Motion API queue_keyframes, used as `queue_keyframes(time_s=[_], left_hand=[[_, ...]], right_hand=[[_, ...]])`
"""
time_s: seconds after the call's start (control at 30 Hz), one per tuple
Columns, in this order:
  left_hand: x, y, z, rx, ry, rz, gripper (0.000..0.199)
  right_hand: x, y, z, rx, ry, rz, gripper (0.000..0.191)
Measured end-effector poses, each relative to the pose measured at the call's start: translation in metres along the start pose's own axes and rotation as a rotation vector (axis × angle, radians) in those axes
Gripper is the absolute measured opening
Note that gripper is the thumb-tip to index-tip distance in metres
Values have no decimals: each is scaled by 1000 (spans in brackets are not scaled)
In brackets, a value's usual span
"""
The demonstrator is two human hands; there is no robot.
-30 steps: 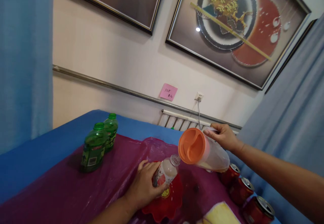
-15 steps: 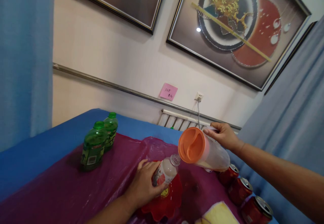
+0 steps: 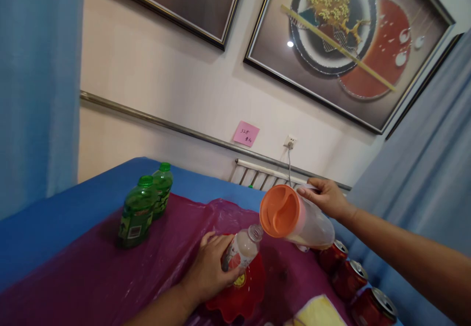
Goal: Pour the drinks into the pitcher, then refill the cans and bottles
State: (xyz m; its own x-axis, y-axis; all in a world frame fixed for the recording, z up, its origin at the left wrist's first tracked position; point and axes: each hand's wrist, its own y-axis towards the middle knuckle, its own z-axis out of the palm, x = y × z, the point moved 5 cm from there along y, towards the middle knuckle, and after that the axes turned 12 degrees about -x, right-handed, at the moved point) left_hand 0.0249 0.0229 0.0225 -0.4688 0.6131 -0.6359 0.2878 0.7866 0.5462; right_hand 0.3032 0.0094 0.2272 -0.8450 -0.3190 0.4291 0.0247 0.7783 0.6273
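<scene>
My left hand [image 3: 213,269] is wrapped round a clear bottle [image 3: 244,248] with a printed label, its uncapped mouth tilted up to the right. Beneath the bottle lies a red scalloped dish [image 3: 250,294] with a yellow mark. By its handle, my right hand [image 3: 326,197] grips a translucent pitcher [image 3: 314,225], which is tipped to the left. The pitcher's orange lid [image 3: 279,211] is close beside the bottle mouth. Whether liquid is flowing between them cannot be made out.
Two green bottles [image 3: 137,213] stand at the left on the purple plastic sheet [image 3: 95,272]. Red cans [image 3: 373,306] line the right side, near a yellow cloth [image 3: 318,312]. Behind the blue table surface [image 3: 121,178] are a rail, a radiator and framed pictures.
The view has shifted very slightly. Both hands, the bottle and the pitcher keep nearly the same positions.
</scene>
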Motion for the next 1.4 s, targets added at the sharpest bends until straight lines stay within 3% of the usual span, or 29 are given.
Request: queue_keyframes(time_s=[0.73,1.03,1.4], left_hand=[[3,-1,3,2,-1,20,57],[6,-2,4,-64,3,52,58],[10,-2,7,-39,-15,27,59]], right_hand=[[11,2,-6,-8,-7,-19,60],[17,3,-9,-21,-13,-19,60],[11,3,-15,-34,-22,-19,60]])
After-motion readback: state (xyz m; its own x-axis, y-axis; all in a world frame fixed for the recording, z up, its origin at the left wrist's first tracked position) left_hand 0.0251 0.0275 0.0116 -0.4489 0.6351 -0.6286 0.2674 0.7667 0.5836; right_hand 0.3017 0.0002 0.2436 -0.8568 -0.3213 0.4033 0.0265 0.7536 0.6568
